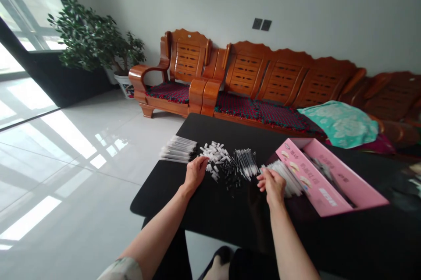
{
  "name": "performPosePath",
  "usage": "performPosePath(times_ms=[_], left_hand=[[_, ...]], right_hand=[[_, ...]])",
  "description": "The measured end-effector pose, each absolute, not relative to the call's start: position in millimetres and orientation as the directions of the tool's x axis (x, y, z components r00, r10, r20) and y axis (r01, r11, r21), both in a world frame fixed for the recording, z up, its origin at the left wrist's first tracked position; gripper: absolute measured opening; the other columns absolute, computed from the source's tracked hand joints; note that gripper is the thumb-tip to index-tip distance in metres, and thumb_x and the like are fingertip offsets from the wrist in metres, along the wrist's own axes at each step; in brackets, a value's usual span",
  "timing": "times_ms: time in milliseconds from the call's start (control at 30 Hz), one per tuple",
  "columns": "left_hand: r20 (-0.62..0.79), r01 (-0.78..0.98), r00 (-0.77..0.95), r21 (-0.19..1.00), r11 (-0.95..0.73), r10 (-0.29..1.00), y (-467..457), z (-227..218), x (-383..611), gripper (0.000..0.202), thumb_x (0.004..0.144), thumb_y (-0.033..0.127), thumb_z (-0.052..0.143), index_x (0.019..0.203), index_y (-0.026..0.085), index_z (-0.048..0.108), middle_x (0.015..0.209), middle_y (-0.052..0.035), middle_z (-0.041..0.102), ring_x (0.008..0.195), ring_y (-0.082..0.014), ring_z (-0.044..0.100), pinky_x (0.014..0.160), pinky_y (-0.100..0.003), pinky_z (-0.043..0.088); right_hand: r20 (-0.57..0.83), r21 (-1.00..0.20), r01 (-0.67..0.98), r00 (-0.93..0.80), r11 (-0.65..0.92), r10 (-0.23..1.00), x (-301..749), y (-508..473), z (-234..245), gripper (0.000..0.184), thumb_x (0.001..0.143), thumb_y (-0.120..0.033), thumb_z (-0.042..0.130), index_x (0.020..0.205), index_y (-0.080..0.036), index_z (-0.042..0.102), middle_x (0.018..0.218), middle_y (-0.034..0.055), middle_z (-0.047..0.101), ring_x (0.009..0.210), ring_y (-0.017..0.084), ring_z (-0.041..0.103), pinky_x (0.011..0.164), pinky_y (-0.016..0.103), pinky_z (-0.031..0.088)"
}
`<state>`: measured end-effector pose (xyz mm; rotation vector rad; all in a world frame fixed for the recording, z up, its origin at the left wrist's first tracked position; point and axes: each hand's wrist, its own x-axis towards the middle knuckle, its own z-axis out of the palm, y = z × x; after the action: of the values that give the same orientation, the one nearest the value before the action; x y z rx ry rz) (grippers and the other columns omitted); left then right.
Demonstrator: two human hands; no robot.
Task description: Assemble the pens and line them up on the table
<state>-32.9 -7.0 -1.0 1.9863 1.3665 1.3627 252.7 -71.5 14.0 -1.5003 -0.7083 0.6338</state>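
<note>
Table (204, 210) at lower centre of the frame. On it, left to right: tube bundle (178, 149), caps pile (215, 154), small parts heap (232, 172), refills cluster (246, 162), second bundle (285, 177), open box (332, 181). Behind, along the upper frame: bench (263, 83); potted plant (95, 39) upper left.

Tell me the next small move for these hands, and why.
Probably close the left hand on one white cap. Its fingertips already rest at the edge of that pile, while the right hand lies by the white tubes next to the pink box, seemingly holding nothing yet.
</note>
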Motion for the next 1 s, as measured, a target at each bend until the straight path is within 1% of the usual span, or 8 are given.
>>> performPosePath(times_ms=[167,300,500,667,767,900,1000], left_hand=[[0.493,0.513,0.081,0.725,-0.461,0.866,-5,-5,-34,0.025,0.094,0.032,0.049,0.093,0.019,0.070,0.086,-0.0051,0.073,0.078,-0.0160,0.067,0.076,-0.025,0.050],[0.519,0.521,0.105,0.698,-0.492,0.848,-4,-7,-34,0.024,0.094,0.032,0.049,0.093,0.019,0.070,0.089,-0.0050,0.072,0.081,-0.0163,0.067,0.078,-0.025,0.049],[0.543,0.545,0.114,0.666,-0.509,0.832,-4,-9,-33,0.023,0.094,0.029,0.049,0.091,0.019,0.070,0.086,-0.0047,0.072,0.078,-0.0151,0.066,0.076,-0.023,0.048],[0.535,0.564,0.140,0.648,-0.511,0.833,-4,-9,-33,0.024,0.094,0.028,0.049,0.089,0.019,0.070,0.084,-0.0051,0.071,0.076,-0.0155,0.065,0.073,-0.023,0.047],[0.522,0.558,0.144,0.658,-0.505,0.841,-4,-4,-32,0.024,0.093,0.028,0.050,0.088,0.019,0.071,0.085,-0.0054,0.072,0.077,-0.0157,0.066,0.073,-0.023,0.047],[0.496,0.536,0.136,0.691,-0.485,0.858,0,7,-23,0.025,0.093,0.029,0.051,0.086,0.018,0.072,0.080,-0.0045,0.071,0.072,-0.0149,0.065,0.069,-0.022,0.046],[0.480,0.505,0.111,0.727,-0.465,0.870,8,14,-14,0.026,0.093,0.031,0.050,0.088,0.017,0.072,0.077,-0.0043,0.071,0.069,-0.0144,0.064,0.067,-0.022,0.045]], right_hand=[[0.018,-0.988,0.128,0.632,-0.082,0.774,257,-85,13,0.041,0.068,-0.051,0.073,0.079,-0.012,0.067,0.048,-0.0007,0.062,0.028,0.010,0.049,0.022,0.016,0.031],[0.012,-0.986,0.140,0.608,-0.092,0.794,254,-82,18,0.036,0.069,-0.047,0.072,0.079,-0.013,0.066,0.048,-0.0017,0.061,0.028,0.009,0.048,0.022,0.015,0.030],[0.019,-0.982,0.164,0.561,-0.089,0.827,257,-71,27,0.031,0.070,-0.041,0.068,0.085,-0.013,0.066,0.048,-0.0023,0.061,0.028,0.010,0.049,0.022,0.015,0.030],[0.036,-0.965,0.236,0.537,-0.110,0.843,263,-68,30,0.028,0.071,-0.037,0.065,0.088,-0.014,0.066,0.049,-0.0024,0.062,0.028,0.010,0.049,0.022,0.015,0.030],[0.055,-0.950,0.291,0.517,-0.115,0.854,269,-63,27,0.028,0.071,-0.038,0.064,0.087,-0.014,0.066,0.049,-0.0022,0.062,0.028,0.011,0.050,0.022,0.016,0.030],[0.110,-0.925,0.368,0.490,-0.090,0.865,277,-48,18,0.029,0.071,-0.039,0.063,0.087,-0.014,0.067,0.049,-0.0013,0.062,0.027,0.011,0.049,0.025,0.017,0.031],[0.131,-0.884,0.449,0.504,-0.130,0.853,279,-34,15,0.032,0.072,-0.039,0.059,0.088,-0.013,0.069,0.049,-0.0006,0.063,0.028,0.011,0.050,0.028,0.018,0.034]])
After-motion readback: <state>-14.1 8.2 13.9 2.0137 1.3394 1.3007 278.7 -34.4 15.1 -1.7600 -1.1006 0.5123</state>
